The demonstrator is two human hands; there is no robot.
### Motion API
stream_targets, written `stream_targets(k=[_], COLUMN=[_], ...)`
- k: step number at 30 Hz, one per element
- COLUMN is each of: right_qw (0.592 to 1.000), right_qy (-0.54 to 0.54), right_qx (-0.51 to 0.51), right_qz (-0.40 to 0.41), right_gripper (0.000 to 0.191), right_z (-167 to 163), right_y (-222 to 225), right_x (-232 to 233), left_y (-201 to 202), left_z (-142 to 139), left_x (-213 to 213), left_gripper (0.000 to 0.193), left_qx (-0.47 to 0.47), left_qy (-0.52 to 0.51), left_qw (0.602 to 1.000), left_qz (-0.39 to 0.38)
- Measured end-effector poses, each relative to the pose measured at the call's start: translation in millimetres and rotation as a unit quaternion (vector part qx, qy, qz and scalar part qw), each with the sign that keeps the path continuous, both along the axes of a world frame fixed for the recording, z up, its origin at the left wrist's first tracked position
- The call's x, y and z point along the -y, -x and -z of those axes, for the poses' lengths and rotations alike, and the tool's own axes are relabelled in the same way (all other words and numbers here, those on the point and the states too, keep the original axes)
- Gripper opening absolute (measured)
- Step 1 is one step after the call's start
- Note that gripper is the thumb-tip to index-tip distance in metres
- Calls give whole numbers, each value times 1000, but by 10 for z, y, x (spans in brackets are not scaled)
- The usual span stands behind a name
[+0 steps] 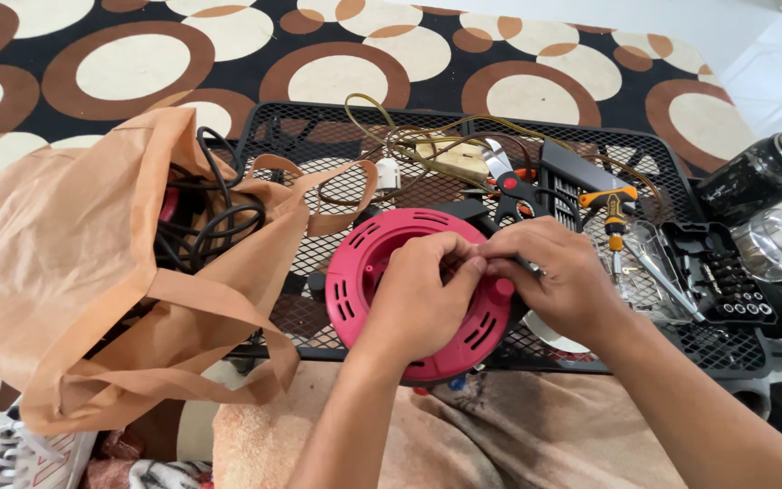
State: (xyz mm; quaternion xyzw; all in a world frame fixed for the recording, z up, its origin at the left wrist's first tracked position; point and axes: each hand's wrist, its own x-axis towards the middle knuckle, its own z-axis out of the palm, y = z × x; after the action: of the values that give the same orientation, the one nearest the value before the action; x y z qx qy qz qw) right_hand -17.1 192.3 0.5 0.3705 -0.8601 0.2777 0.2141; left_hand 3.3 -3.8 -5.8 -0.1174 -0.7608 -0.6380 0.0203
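Hands: our left hand and right hand meet fingertip to fingertip, pinching something too small to tell, over the red cable reel.
Count: one reel, one tan bag of black cables.
Room: the reel lies at the black mesh surface near edge; tools crowd the right.

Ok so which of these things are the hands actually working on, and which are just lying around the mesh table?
In hand:
- red cable reel, under both hands
- left hand and right hand, fingertips meeting at its middle

Lying about:
- tan fabric bag with black cables
- pliers
- screwdriver
- bit set case
- dark bottle
- tangled wire
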Motion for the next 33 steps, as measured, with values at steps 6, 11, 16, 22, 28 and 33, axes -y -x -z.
stream_targets(k=[6,11,16,22,28,33], right_qw=[999,996,994,972,989,993], right_qy=[-22,-23,-6,38,25,-11], right_qx=[23,80,111,232,128,109], right_qz=[-10,-19,-20,4,-68,-41], right_gripper=[16,19,16,22,21,24], right_z=[-52,-170,-221,-257,-255,-208], right_y=[59,78,107,77,61,59], right_x=[-28,-44,-38,-87,-134,-141], left_y=[-7,-7,3,-2,3,21], left_z=[-18,0,25,12,-7,-5], left_x=[14,8,-9,-16,-28,-34], left_gripper=[15,15,15,15,16,16], left_qx=[-5,-5,-20,0,60,53], left_qy=[-1,5,17,34,17,9], left_qw=[1000,1000,1000,999,998,999], left_qz=[-13,-13,-16,0,-1,3])
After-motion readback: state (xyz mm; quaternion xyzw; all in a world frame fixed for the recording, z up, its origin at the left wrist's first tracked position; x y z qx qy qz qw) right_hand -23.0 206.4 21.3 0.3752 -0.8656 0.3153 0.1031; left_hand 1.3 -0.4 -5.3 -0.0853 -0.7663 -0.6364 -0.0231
